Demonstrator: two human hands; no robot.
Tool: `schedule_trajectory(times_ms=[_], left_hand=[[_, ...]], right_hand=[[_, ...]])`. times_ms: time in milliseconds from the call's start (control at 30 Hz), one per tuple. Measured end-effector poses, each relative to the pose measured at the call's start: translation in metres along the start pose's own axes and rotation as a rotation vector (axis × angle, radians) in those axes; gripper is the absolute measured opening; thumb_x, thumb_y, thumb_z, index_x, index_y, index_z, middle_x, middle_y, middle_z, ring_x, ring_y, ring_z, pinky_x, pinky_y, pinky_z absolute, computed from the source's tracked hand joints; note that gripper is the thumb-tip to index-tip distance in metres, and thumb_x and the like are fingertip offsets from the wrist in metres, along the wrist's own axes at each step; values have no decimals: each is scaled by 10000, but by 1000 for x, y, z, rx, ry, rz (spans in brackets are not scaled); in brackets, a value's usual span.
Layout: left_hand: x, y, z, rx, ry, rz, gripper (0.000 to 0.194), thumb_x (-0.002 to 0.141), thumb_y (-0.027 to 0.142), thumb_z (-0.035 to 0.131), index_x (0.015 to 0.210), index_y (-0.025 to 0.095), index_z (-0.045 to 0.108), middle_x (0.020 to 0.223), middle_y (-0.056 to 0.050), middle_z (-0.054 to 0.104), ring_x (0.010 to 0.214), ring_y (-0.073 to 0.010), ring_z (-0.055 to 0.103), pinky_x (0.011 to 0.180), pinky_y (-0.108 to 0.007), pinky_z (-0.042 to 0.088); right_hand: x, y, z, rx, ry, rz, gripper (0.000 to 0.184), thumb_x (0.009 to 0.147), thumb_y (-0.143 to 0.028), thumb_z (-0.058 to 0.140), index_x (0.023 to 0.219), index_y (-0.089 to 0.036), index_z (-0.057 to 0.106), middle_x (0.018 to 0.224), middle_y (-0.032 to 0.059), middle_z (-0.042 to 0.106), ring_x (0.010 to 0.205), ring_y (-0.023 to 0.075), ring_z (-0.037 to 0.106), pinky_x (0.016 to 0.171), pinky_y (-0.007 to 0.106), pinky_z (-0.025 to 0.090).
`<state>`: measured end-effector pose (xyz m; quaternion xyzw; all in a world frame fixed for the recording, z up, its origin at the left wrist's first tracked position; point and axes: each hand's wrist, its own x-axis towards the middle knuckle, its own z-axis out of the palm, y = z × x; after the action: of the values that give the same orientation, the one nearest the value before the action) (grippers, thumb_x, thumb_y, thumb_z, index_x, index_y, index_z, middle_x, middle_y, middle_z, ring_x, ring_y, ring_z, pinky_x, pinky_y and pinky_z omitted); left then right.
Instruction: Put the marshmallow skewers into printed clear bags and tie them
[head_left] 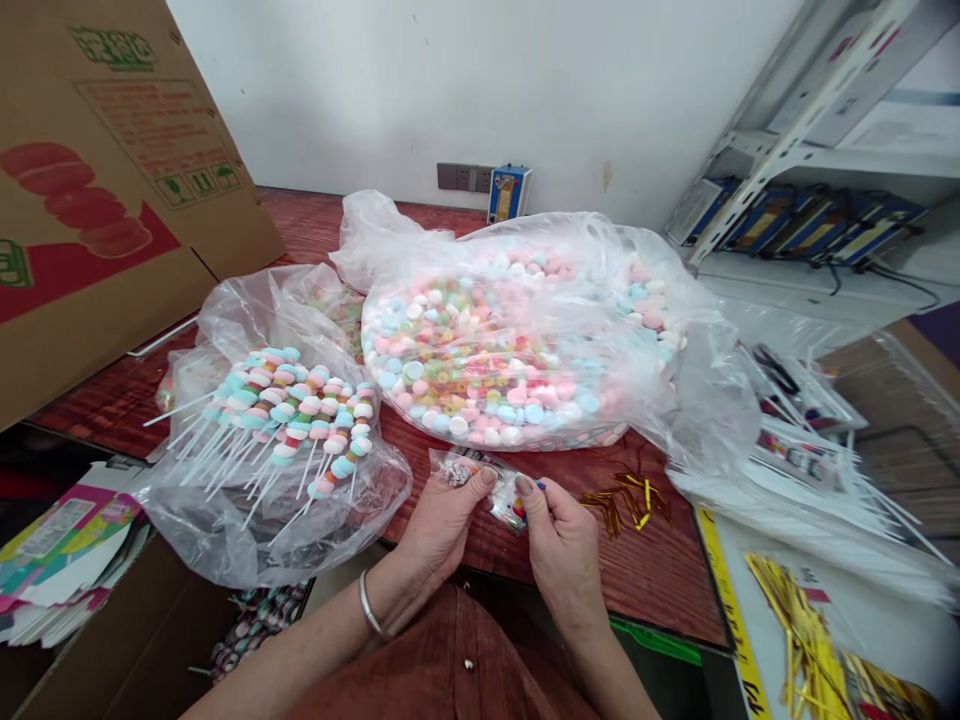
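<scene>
Both my hands are over the front edge of the red-brown table [645,580], holding a small clear printed plastic bag [504,494] between them. My left hand [448,515], with a silver bangle at the wrist, pinches the bag's left part. At its right end, the thumb and fingers of my right hand [561,535] are closed on it. The bag's contents are partly hidden by my fingers. Several gold twist ties [626,502] lie just right of my right hand. To the left, marshmallow skewers [292,410] on white sticks rest in an open plastic bag [367,535].
A large clear bag of marshmallows and gummy rings [487,360] fills the table's middle. A cardboard box [112,130] stands at left. On the right lie clear plastic bags [832,510] and more gold ties [799,620]. Below left, an open carton [142,640] holds skewers.
</scene>
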<state>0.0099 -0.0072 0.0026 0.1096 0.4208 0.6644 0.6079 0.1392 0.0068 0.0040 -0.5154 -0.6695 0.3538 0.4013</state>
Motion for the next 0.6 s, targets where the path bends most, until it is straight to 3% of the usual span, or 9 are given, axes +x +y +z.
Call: schedule_trajectory(times_ms=[100, 200, 300, 400, 600], left_hand=[[5, -1, 0, -127, 7, -6, 354, 585, 276, 911, 806, 155, 663, 820, 1, 690, 733, -112, 606, 713, -231, 498], [11, -2, -5, -226, 12, -88, 340, 629, 252, 891, 836, 162, 636, 745, 24, 643, 623, -87, 559, 595, -212, 471], [18, -2, -13, -332, 48, -169, 282, 714, 260, 841, 851, 164, 614, 759, 8, 637, 616, -91, 560, 533, -205, 442], [23, -1, -20, -391, 73, -184, 234, 770, 251, 798, 876, 170, 606, 879, -28, 669, 699, -113, 604, 535, -210, 446], [24, 0, -18, -343, 58, -180, 275, 749, 312, 816, 865, 164, 614, 781, 4, 644, 627, -94, 572, 574, -220, 460]], right_hand=[[3, -2, 3, -83, -8, -90, 456, 978, -420, 485, 576, -203, 474, 581, -20, 522, 608, 144, 465, 565, 249, 320], [4, -6, 1, -70, -25, -122, 458, 972, -441, 491, 579, -206, 492, 576, -18, 523, 618, 155, 491, 579, 255, 342], [2, -12, -6, 34, 10, -96, 332, 989, -441, 454, 828, -206, 625, 752, 10, 622, 716, 181, 573, 637, 274, 419], [-2, -20, -13, 66, 92, -151, 254, 994, -399, 456, 1074, -220, 618, 968, 48, 632, 872, 207, 601, 763, 318, 469], [-10, -26, -4, -60, 55, -375, 222, 982, -329, 506, 1144, -241, 630, 1201, 101, 561, 1152, 255, 534, 964, 415, 453]])
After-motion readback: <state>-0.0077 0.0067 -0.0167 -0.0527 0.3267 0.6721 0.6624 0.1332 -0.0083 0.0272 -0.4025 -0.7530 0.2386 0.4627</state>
